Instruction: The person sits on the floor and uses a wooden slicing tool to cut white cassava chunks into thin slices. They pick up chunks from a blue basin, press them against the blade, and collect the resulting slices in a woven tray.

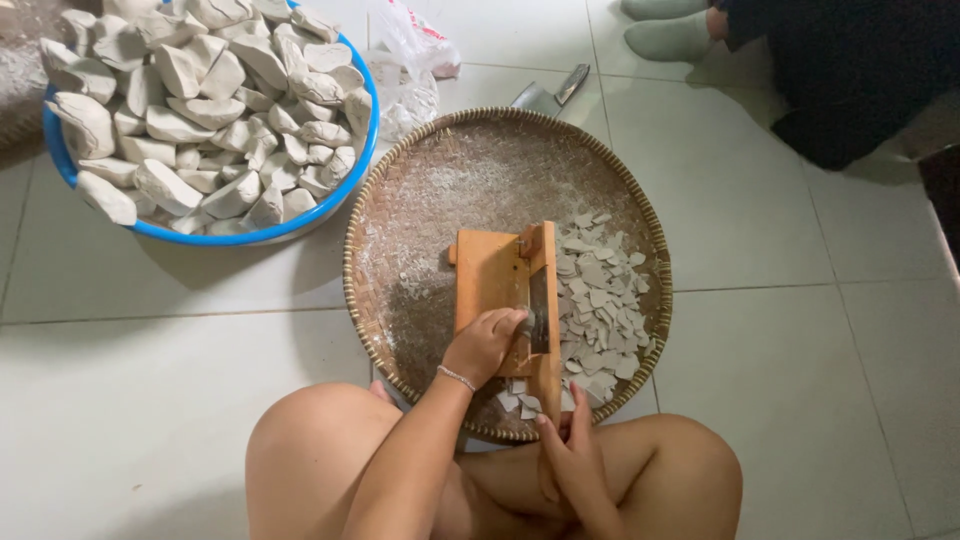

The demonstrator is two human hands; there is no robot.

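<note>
**Two hands on the wooden slicer**

My right hand (pixel 572 452) steadies the wooden slicer's (pixel 505 290) near end, fingers wrapped on it. My left hand (pixel 487 342), fingers closed on a pale chunk, should press flat and even. Slicer sits mid-tray (pixel 400 250); thin grey-white slices (pixel 600 300) lie right of it, blue basin (pixel 60 150) beyond.

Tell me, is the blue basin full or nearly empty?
Full: the blue basin is heaped above its rim with pale grey-white chunks.
</note>
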